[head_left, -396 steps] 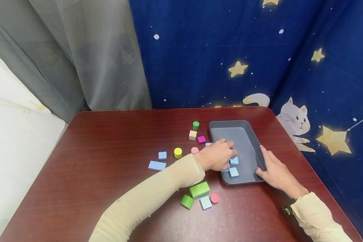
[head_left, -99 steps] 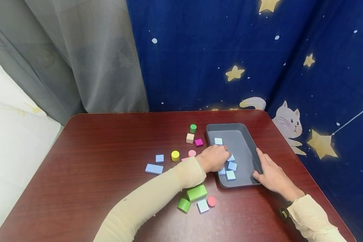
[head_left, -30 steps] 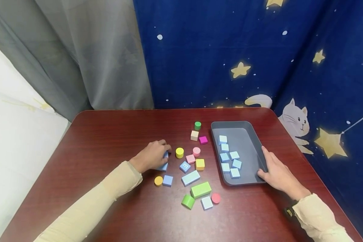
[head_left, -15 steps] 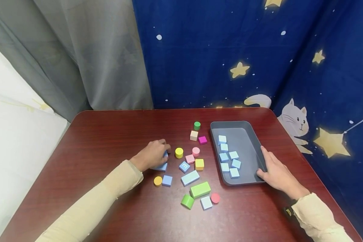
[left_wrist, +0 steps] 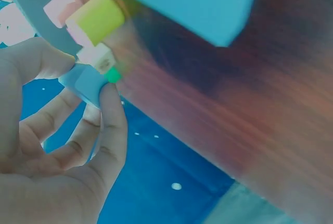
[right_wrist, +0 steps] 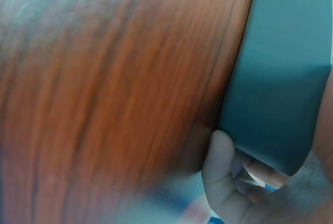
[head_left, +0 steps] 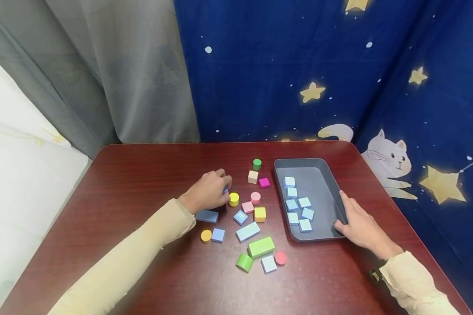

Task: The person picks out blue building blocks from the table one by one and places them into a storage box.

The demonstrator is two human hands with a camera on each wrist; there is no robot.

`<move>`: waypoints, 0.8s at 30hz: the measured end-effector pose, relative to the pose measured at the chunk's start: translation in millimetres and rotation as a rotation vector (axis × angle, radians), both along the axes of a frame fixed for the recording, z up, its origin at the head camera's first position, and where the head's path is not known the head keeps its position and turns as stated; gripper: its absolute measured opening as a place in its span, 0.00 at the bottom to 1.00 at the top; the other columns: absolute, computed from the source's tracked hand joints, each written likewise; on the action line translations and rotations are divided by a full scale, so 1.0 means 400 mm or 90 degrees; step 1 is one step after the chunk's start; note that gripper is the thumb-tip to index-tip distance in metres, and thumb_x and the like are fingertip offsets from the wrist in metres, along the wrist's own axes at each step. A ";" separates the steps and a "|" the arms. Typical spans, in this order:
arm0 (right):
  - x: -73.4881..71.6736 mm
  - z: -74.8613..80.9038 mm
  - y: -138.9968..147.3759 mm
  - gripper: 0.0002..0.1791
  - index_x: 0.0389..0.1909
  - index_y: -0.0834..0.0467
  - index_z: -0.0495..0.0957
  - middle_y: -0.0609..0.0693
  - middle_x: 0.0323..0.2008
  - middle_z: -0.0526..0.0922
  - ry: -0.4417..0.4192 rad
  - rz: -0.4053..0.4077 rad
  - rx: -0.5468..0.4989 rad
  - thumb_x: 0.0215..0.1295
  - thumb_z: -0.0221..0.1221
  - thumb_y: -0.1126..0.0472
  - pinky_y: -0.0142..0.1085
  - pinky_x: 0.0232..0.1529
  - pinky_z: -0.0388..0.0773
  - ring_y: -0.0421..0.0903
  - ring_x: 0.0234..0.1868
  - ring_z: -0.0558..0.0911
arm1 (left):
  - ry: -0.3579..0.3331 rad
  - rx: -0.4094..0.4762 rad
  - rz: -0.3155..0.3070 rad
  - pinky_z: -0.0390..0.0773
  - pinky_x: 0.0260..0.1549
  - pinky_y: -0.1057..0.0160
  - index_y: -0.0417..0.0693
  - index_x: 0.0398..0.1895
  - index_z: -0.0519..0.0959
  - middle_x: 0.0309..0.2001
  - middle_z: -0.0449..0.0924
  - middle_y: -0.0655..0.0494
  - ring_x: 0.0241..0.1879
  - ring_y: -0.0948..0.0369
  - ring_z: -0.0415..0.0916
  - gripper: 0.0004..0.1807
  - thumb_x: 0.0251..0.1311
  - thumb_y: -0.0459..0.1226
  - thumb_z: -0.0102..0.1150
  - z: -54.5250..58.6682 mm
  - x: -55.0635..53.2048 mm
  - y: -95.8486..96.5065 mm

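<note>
My left hand pinches a small blue square block between thumb and fingertips; in the head view most of it is hidden by the fingers. This hand is just left of a yellow cylinder block, above the table. A long blue block lies below the hand. My right hand rests against the near right corner of a grey tray, fingers along its side and thumb at the near edge. Inside the tray, several light blue square blocks lie along the left side.
Between the hands lie a blue block with a figure, a yellow cube, pink blocks, a long light blue block and green blocks. Farther back are a magenta block, a beige cube and a green cylinder.
My left hand has lifted the blue square block from behind the long blue block and moved right and farther back. More blue squares lie in the tray than 13 seconds ago. The right hand stays put.
</note>
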State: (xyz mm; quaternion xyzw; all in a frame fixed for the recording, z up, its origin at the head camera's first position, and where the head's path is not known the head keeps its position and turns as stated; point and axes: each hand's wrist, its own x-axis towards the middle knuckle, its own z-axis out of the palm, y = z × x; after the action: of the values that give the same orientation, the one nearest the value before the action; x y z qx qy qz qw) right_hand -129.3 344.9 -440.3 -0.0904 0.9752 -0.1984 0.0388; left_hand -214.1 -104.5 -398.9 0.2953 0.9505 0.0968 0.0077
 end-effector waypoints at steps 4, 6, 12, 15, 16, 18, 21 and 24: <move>0.002 0.000 -0.001 0.55 0.84 0.75 0.44 0.79 0.72 0.63 -0.001 -0.001 -0.001 0.67 0.68 0.64 0.75 0.64 0.71 0.78 0.67 0.72 | 0.011 -0.003 -0.026 0.84 0.44 0.53 0.43 0.45 0.85 0.42 0.79 0.47 0.38 0.52 0.78 0.09 0.65 0.36 0.67 0.016 -0.006 0.042; 0.003 0.000 -0.002 0.55 0.84 0.75 0.44 0.79 0.72 0.63 -0.003 -0.001 -0.001 0.67 0.68 0.64 0.75 0.64 0.71 0.77 0.67 0.72 | 0.021 -0.001 -0.041 0.84 0.44 0.52 0.43 0.45 0.85 0.42 0.80 0.47 0.38 0.52 0.79 0.09 0.65 0.36 0.67 0.021 -0.008 0.062; 0.003 0.000 -0.002 0.55 0.84 0.75 0.44 0.79 0.72 0.63 -0.002 0.000 -0.002 0.67 0.68 0.64 0.75 0.64 0.72 0.78 0.67 0.73 | 0.009 -0.015 -0.048 0.85 0.45 0.57 0.45 0.51 0.87 0.45 0.81 0.48 0.41 0.53 0.79 0.13 0.66 0.39 0.71 0.035 -0.013 0.118; 0.003 0.001 -0.002 0.55 0.84 0.75 0.45 0.79 0.71 0.64 0.001 0.001 -0.002 0.67 0.68 0.64 0.75 0.63 0.72 0.77 0.66 0.73 | -0.012 -0.026 -0.044 0.86 0.50 0.57 0.46 0.56 0.87 0.51 0.82 0.47 0.47 0.53 0.80 0.17 0.68 0.42 0.72 0.040 -0.014 0.144; 0.003 0.001 -0.002 0.55 0.84 0.75 0.45 0.79 0.71 0.64 0.003 0.001 -0.002 0.67 0.68 0.64 0.75 0.63 0.72 0.77 0.66 0.73 | -0.015 -0.030 -0.046 0.86 0.51 0.57 0.46 0.58 0.86 0.53 0.82 0.46 0.48 0.53 0.80 0.18 0.69 0.43 0.72 0.041 -0.014 0.153; 0.002 0.000 -0.002 0.55 0.84 0.75 0.45 0.79 0.70 0.65 0.006 0.002 -0.001 0.67 0.68 0.64 0.74 0.62 0.73 0.76 0.65 0.74 | -0.017 -0.034 -0.054 0.86 0.53 0.56 0.45 0.61 0.85 0.56 0.81 0.45 0.50 0.52 0.80 0.20 0.70 0.43 0.71 0.043 -0.015 0.171; 0.002 -0.001 -0.002 0.55 0.84 0.75 0.46 0.78 0.69 0.66 0.011 0.002 -0.001 0.66 0.68 0.64 0.74 0.61 0.74 0.75 0.63 0.75 | 0.000 -0.037 -0.079 0.86 0.52 0.56 0.44 0.60 0.84 0.55 0.81 0.45 0.47 0.52 0.80 0.19 0.70 0.42 0.68 0.044 -0.015 0.200; 0.001 -0.001 -0.001 0.55 0.84 0.75 0.46 0.78 0.69 0.66 0.013 0.003 0.000 0.66 0.68 0.64 0.74 0.62 0.74 0.76 0.64 0.75 | 0.029 -0.045 -0.110 0.86 0.48 0.56 0.44 0.53 0.84 0.49 0.81 0.46 0.44 0.52 0.81 0.14 0.69 0.40 0.66 0.045 -0.012 0.229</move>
State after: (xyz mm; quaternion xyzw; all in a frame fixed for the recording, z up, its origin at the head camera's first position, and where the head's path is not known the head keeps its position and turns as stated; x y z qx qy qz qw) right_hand -128.8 344.4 -440.8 -0.0949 0.9753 -0.1971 0.0297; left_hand -219.0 -12.8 -381.0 0.3779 0.9241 0.0556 0.0051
